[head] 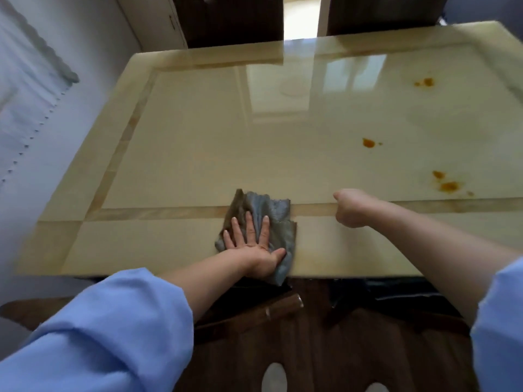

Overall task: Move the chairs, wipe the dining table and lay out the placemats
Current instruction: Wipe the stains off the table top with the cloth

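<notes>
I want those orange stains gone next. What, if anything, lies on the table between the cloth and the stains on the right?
Nothing visible. The cloth lies flat under the left hand; bare tabletop runs to the orange stains. Only the closed right hand rests near that path.

The dining table [198, 142] has a glossy cream top with a darker inlaid band running parallel to its edges. A crumpled grey cloth [271, 216] lies at the near edge, straddling the near band, with one corner hanging over the rim. The left hand [254, 250] rests flat on the cloth, fingers spread. Orange stains mark the right side: one pair far right [424, 82], one spot mid-right [368, 142], and a cluster near right [447, 185], just beyond the near band.
</notes>
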Demonstrator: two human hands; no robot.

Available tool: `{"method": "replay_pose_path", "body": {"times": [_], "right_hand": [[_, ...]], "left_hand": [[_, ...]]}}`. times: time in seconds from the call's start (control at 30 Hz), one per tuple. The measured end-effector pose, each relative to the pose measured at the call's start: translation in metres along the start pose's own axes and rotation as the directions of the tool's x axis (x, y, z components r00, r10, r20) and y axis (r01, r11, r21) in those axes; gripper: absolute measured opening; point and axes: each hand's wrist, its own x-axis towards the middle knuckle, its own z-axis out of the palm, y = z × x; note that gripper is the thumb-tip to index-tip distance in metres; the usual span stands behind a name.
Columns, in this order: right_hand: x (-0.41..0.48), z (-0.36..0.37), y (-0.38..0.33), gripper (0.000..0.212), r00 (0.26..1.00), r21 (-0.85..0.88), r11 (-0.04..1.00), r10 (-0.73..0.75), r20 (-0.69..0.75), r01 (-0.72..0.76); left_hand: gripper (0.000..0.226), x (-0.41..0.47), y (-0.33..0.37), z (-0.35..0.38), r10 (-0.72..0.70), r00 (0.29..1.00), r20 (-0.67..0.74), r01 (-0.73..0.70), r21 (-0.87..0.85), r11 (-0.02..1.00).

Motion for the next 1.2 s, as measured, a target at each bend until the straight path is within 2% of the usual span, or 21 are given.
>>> {"method": "replay_pose_path", "body": {"times": [0.23,0.33,0.43,0.5,0.57,0.67,0.73,0.8,0.83,0.9,1.0,1.03,1.07,1.1,1.17,1.2], "right_hand": [[-0.004,-0.01,0.081,0.047,0.998,0.049,0.997,-0.066,-0.007,0.067],[-0.005,-0.011,0.117,0.043,0.997,0.064,0.996,-0.067,-0.032,0.069],[-0.007,-0.009,0.143,0.035,0.997,0.051,0.995,-0.079,-0.012,0.08],[-0.008,-0.007,0.151,0.039,0.996,0.03,0.996,-0.083,0.009,0.083],[-0.007,-0.005,0.158,0.045,0.996,0.042,0.995,-0.086,0.016,0.086],[-0.006,-0.006,0.17,0.052,0.993,0.103,0.988,-0.116,-0.005,0.116],[-0.006,-0.006,0.185,0.054,0.99,0.121,0.982,-0.14,-0.034,0.143],[-0.007,-0.005,0.204,0.055,0.986,0.152,0.975,-0.157,-0.051,0.163],[-0.009,-0.005,0.216,0.052,0.985,0.166,0.971,-0.164,-0.059,0.171],[-0.014,-0.006,0.242,0.045,0.986,0.195,0.97,-0.129,-0.106,0.148],[-0.018,-0.011,0.289,0.038,0.961,0.201,0.979,0.097,-0.258,-0.045],[-0.019,-0.012,0.305,0.036,0.949,0.185,0.975,0.168,-0.266,-0.121],[-0.02,-0.013,0.318,0.038,0.949,0.157,0.97,0.218,-0.229,-0.185],[-0.019,-0.013,0.329,0.052,0.955,0.121,0.964,0.254,-0.153,-0.237],[-0.019,-0.009,0.34,0.094,0.959,0.072,0.956,0.281,0.03,-0.283],[-0.019,-0.007,0.341,0.107,0.957,0.055,0.957,0.281,0.076,-0.285]], "left_hand": [[0.087,0.01,0.131,0.015,0.139,0.99,-0.012,-0.138,0.089,0.986],[0.085,0.011,0.19,0.017,0.246,0.969,0.007,-0.245,0.129,0.961],[0.081,0.016,0.203,0.01,0.333,0.943,0.014,-0.33,0.179,0.927],[0.078,0.019,0.184,0.003,0.357,0.934,-0.025,-0.345,0.201,0.917],[0.076,0.024,0.158,-0.008,0.284,0.956,-0.07,-0.271,0.157,0.95],[0.076,0.027,0.135,-0.021,-0.007,0.996,-0.094,0.005,-0.019,1.0],[0.078,0.026,0.155,-0.018,-0.207,0.972,-0.115,0.188,-0.159,0.969],[0.08,0.021,0.203,-0.005,-0.301,0.947,-0.113,0.271,-0.225,0.936],[0.081,0.017,0.232,0.005,-0.276,0.955,-0.111,0.248,-0.211,0.945],[0.083,0.007,0.29,0.026,-0.137,0.985,-0.106,0.121,-0.141,0.983],[0.083,-0.003,0.351,0.042,0.065,0.994,-0.084,-0.069,-0.04,0.997],[0.083,-0.004,0.359,0.042,0.108,0.991,-0.078,-0.11,-0.014,0.994],[0.082,-0.004,0.362,0.041,0.141,0.987,-0.075,-0.141,0.008,0.99],[0.081,-0.003,0.359,0.039,0.166,0.983,-0.076,-0.165,0.022,0.986],[0.078,-0.003,0.34,0.034,0.164,0.983,-0.087,-0.163,0.011,0.986],[0.077,-0.003,0.329,0.033,0.123,0.987,-0.099,-0.125,-0.013,0.992]]}}
